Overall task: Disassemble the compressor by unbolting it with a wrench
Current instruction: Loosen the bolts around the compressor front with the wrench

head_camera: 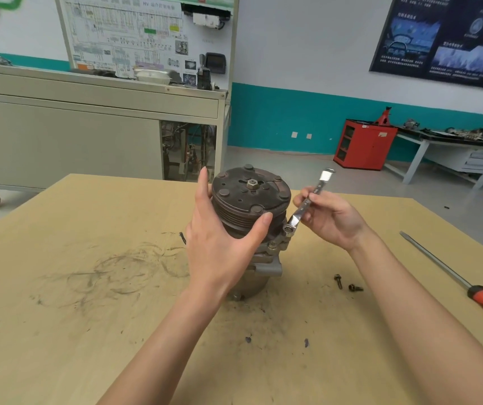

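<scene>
The compressor (252, 200) stands upright in the middle of the wooden table (88, 287), its dark grooved pulley and centre nut facing up. My left hand (220, 238) wraps the pulley's left side, thumb across the front grooves, fingers reaching up behind. My right hand (331, 217) pinches a shiny silver wrench (307, 201) by its shaft. The wrench's ring end sits over a bolt (288, 229) on the compressor's right flange, and its open end points up and away. A second flange bolt (272, 245) shows just below it.
Two loose bolts (347, 283) lie on the table right of the compressor. A long screwdriver (456, 280) with a red and black handle lies near the right edge. Dark grease scuffs mark the table on the left. A grey cabinet and a red cabinet stand behind.
</scene>
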A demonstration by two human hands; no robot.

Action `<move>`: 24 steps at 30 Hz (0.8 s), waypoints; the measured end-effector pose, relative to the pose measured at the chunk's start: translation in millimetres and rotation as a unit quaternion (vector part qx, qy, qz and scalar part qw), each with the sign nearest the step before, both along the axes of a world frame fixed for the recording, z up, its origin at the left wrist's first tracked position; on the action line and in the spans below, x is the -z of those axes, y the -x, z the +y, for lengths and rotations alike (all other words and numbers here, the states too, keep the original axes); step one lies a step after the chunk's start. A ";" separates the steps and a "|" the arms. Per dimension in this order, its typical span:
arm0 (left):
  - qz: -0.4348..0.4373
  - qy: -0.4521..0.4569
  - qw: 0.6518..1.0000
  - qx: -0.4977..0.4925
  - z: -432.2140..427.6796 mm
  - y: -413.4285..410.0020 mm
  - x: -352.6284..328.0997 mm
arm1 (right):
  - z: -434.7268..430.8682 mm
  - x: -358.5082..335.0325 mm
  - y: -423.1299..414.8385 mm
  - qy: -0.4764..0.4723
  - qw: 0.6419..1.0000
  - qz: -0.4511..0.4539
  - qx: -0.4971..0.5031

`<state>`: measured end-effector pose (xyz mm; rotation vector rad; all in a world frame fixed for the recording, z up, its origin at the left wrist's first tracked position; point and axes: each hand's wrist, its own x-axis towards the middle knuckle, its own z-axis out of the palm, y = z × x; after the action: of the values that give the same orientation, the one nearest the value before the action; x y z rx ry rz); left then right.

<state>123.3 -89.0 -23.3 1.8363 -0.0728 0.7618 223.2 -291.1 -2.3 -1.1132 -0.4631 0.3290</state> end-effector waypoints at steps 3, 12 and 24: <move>-0.006 -0.001 1.000 -0.004 -0.4 -0.6 0.6 | 11.2 -3.0 -15.7 0.029 0.998 0.027 -0.043; -0.014 0.010 1.000 0.000 1.8 -2.2 3.5 | 20.6 -14.0 -6.5 0.015 0.999 0.026 0.025; -0.006 -0.006 1.000 0.002 2.4 -2.8 5.0 | 17.3 -4.0 103.5 0.179 0.718 -0.539 0.401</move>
<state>126.1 -86.6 -28.2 1.8418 -0.0883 0.7718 119.7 -273.8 1.7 -1.7178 -0.8871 -1.1381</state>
